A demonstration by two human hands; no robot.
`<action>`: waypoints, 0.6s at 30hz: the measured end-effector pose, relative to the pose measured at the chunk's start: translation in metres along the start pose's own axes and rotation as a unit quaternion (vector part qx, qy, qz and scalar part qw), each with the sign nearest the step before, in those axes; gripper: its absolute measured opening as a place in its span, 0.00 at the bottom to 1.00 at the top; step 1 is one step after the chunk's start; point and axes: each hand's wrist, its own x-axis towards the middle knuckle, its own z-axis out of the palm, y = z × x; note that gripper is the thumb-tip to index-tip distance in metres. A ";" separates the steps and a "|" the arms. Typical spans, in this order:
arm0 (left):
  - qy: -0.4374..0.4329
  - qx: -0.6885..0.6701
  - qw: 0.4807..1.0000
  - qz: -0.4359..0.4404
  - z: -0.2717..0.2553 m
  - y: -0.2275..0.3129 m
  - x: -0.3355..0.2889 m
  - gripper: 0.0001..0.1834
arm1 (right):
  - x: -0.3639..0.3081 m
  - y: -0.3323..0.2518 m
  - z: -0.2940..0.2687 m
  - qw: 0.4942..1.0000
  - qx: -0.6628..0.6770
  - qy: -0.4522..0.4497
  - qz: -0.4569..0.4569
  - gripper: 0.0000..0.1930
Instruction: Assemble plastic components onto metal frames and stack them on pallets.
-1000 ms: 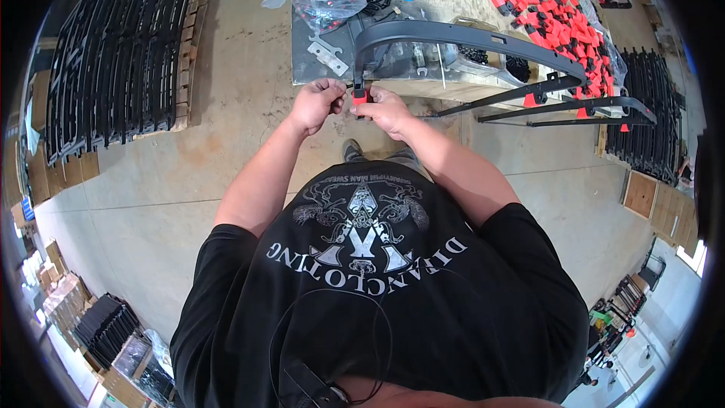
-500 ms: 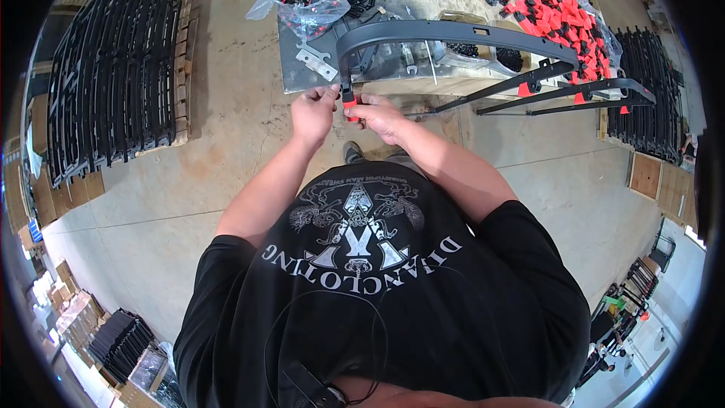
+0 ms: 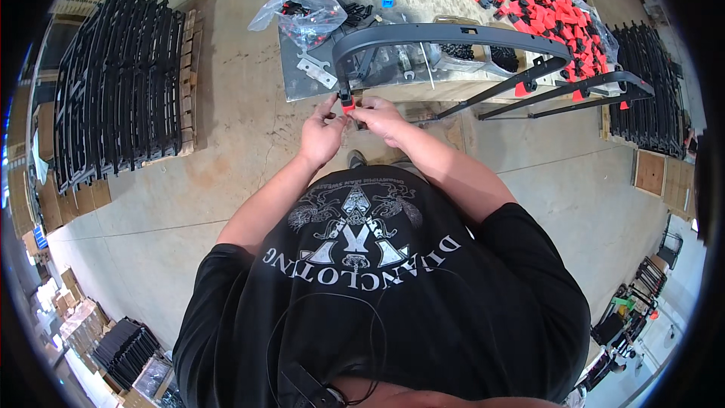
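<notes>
A black bent-tube metal frame (image 3: 430, 33) lies over the edge of the workbench, one tube end pointing down toward me. At that end sits a red and black plastic end cap (image 3: 348, 106). My right hand (image 3: 381, 119) grips the cap from the right, its thumb across the red part. My left hand (image 3: 322, 134) closes on the cap from the left with its fingertips; their exact contact is partly hidden. A pile of the same red and black caps (image 3: 540, 19) covers the far right of the bench.
On the bench (image 3: 302, 91) lie a clear plastic bag (image 3: 313, 19) of small parts, wrenches (image 3: 408, 68), a flat metal plate (image 3: 317, 72) and a blue piece (image 3: 387, 0). More frames are stacked on pallets at left (image 3: 121, 83) and right (image 3: 642, 91).
My left hand has shifted slightly down, its fingers spread farther along the tube end. The red cap now shows shorter below the tube, between both hands.
</notes>
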 end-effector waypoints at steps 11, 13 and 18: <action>-0.019 0.282 0.884 0.374 -0.010 0.052 -0.019 0.16 | -0.046 -0.035 -0.026 0.910 0.377 -0.165 0.059 0.29; -0.028 0.281 0.887 0.364 -0.011 0.053 -0.017 0.13 | -0.048 -0.036 -0.027 0.912 0.370 -0.170 0.056 0.27; -0.028 0.288 0.879 0.379 -0.006 0.057 -0.017 0.11 | -0.051 -0.029 -0.029 0.908 0.381 -0.172 0.032 0.25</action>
